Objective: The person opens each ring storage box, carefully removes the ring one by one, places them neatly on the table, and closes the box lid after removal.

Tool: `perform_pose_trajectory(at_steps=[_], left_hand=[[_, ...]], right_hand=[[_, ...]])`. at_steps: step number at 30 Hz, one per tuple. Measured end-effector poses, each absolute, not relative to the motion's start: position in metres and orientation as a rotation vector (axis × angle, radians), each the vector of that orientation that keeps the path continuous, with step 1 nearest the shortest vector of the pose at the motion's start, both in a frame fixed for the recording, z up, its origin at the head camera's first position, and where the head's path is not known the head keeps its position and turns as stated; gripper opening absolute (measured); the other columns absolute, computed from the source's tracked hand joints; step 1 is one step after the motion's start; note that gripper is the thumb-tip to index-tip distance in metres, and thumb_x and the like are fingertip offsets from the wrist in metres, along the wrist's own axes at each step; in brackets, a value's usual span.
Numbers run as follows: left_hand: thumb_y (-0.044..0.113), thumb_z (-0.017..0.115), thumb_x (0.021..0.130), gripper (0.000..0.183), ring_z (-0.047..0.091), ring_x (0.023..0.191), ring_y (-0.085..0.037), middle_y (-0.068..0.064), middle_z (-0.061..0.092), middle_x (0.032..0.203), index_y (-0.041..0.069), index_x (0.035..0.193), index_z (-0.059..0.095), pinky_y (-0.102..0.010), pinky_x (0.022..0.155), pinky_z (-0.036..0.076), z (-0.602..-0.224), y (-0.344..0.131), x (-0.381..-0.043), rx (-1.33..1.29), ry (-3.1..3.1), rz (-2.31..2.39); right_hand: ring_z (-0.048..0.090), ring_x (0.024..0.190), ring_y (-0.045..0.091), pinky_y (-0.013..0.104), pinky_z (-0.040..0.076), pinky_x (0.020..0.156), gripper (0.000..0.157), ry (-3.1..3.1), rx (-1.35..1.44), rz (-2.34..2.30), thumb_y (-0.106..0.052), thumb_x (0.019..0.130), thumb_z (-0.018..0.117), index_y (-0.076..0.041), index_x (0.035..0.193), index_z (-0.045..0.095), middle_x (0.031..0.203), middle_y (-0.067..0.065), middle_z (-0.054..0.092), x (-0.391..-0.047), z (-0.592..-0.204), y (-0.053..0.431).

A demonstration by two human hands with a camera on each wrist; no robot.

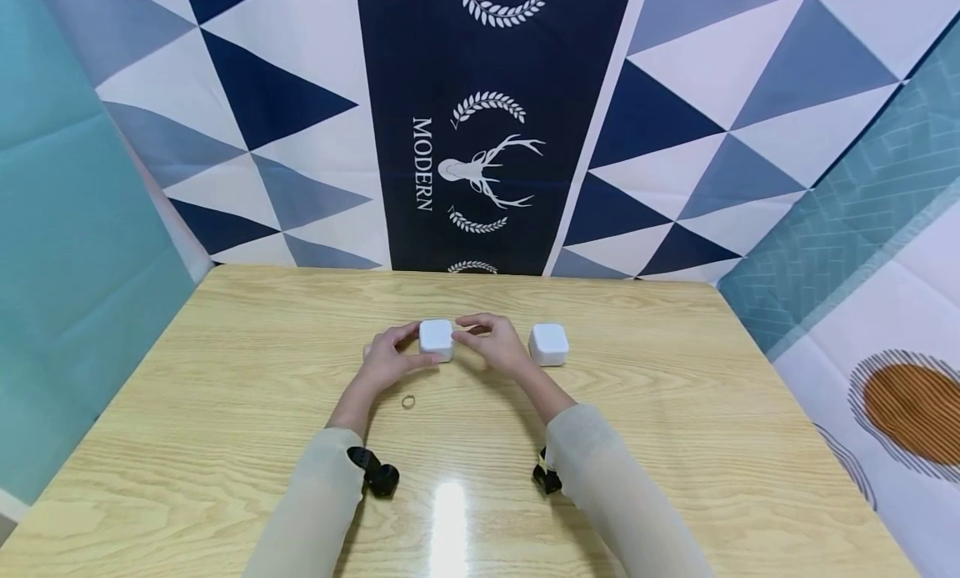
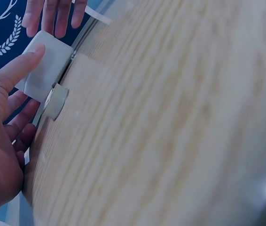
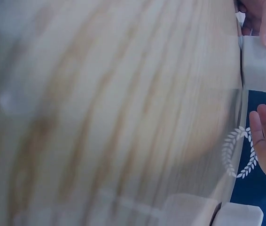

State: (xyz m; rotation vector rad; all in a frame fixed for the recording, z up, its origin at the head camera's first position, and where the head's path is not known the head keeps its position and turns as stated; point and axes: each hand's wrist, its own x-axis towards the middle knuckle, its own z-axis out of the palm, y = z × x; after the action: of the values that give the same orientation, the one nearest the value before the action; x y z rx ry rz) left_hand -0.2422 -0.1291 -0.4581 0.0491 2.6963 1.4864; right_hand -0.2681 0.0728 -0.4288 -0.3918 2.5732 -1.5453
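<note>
A white rounded-square box (image 1: 436, 336) stands toward the back of the wooden table. My left hand (image 1: 390, 359) grips it from the left, thumb along the near side and fingers at the far side. In the left wrist view the thumb lies across the box (image 2: 50, 68). At the box's right side is my right hand (image 1: 491, 342), its fingers loosely extended; the right wrist view shows a gap between them and the box (image 3: 260, 66). A small ring (image 1: 408, 402) lies on the table in front of the left hand.
A second white box (image 1: 550, 344) of like shape stands to the right, beyond the right wrist. Something small and pale (image 1: 367, 350) shows partly behind the left hand. A patterned cloth (image 1: 480, 144) hangs along the table's back edge (image 1: 637, 279).
</note>
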Motion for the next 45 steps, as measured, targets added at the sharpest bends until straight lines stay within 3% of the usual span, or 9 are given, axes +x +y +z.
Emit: perform_pose_trajectory(at_steps=[3, 9, 22, 29, 38, 45], left_hand=[[0.055, 0.071, 0.061, 0.082, 0.038, 0.124, -0.021, 0.003, 0.048, 0.13, 0.024, 0.132, 0.042, -0.045, 0.102, 0.013, -0.457, -0.131, -0.241, 0.041, 2.654, 1.534], [0.05, 0.071, 0.064, 0.075, 0.042, 0.115, -0.022, 0.0, 0.051, 0.125, 0.027, 0.13, 0.043, -0.041, 0.097, 0.032, -0.455, -0.138, -0.237, 0.023, 2.559, 1.635], [0.041, 0.068, 0.073, 0.065, 0.048, 0.107, -0.024, -0.008, 0.054, 0.119, 0.014, 0.128, 0.046, -0.036, 0.088, 0.04, -0.45, -0.147, -0.226, 0.067, 2.572, 1.756], [0.043, 0.068, 0.072, 0.064, 0.048, 0.105, -0.023, -0.006, 0.055, 0.119, 0.016, 0.127, 0.048, -0.032, 0.08, 0.043, -0.44, -0.147, -0.219, 0.064, 2.592, 1.712], [0.04, 0.067, 0.074, 0.06, 0.05, 0.093, -0.022, -0.006, 0.059, 0.112, 0.013, 0.125, 0.05, -0.027, 0.07, 0.043, -0.419, -0.129, -0.212, 0.089, 2.685, 1.631], [0.038, 0.068, 0.074, 0.056, 0.05, 0.09, -0.02, -0.003, 0.06, 0.108, 0.016, 0.123, 0.052, -0.026, 0.067, 0.043, -0.408, -0.111, -0.207, 0.087, 2.678, 1.661]], right_hand=[[0.058, 0.094, 0.018, 0.027, 0.047, 0.074, 0.027, 2.595, -0.387, -1.554, -0.029, 0.078, 0.066, -0.014, 0.1, 0.067, 0.106, 0.002, 0.064, -0.268, -0.427, 0.076], [0.059, 0.084, 0.015, 0.024, 0.048, 0.063, 0.025, 2.596, -0.372, -1.568, -0.029, 0.078, 0.066, -0.013, 0.096, 0.069, 0.099, 0.001, 0.065, -0.267, -0.422, 0.078], [0.058, 0.081, 0.013, 0.023, 0.045, 0.067, 0.021, 2.652, -0.403, -1.568, -0.029, 0.077, 0.067, -0.013, 0.09, 0.07, 0.095, 0.001, 0.067, -0.262, -0.41, 0.084], [0.056, 0.078, 0.012, 0.022, 0.044, 0.065, 0.021, 2.655, -0.403, -1.562, -0.029, 0.078, 0.066, -0.012, 0.088, 0.07, 0.094, 0.002, 0.067, -0.258, -0.405, 0.092], [0.059, 0.076, 0.021, 0.04, 0.049, 0.07, 0.02, 2.568, -0.384, -1.661, -0.026, 0.079, 0.065, -0.01, 0.09, 0.069, 0.088, 0.007, 0.066, -0.253, -0.397, 0.103], [0.058, 0.073, 0.014, 0.039, 0.05, 0.07, 0.022, 2.577, -0.41, -1.701, -0.025, 0.08, 0.064, -0.006, 0.092, 0.068, 0.09, 0.01, 0.066, -0.25, -0.388, 0.111]])
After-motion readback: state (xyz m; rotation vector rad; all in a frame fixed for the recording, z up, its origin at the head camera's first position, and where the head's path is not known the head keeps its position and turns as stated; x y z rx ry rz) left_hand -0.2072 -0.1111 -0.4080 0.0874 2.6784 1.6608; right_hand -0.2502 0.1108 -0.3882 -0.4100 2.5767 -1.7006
